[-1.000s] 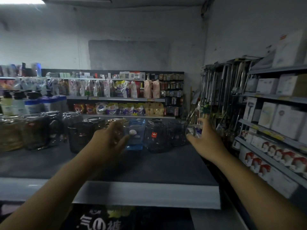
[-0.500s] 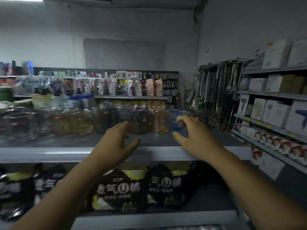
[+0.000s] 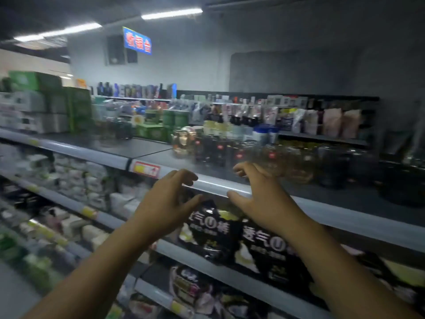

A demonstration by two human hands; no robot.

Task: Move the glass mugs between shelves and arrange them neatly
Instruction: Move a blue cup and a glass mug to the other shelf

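A row of glass mugs [image 3: 271, 157], several with red stickers, stands blurred along the dark top shelf [image 3: 345, 217]. My left hand [image 3: 165, 203] hovers in front of the shelf's grey front edge with curved fingers and holds nothing. My right hand [image 3: 259, 196] is level with that edge, its fingertips just short of the nearest mugs, and it is empty too. The two hands face each other with a gap between them. Neither one touches a mug.
Black snack bags [image 3: 230, 233] fill the shelf below the hands. Green boxes [image 3: 76, 107] are stacked at the far left of the top shelf. Bottles [image 3: 241, 130] stand behind the mugs. A blue sign [image 3: 137, 40] hangs from the ceiling.
The view has swung left and down along the shelf. Both hands have drawn back from the mugs toward the shelf's front edge and stay empty.
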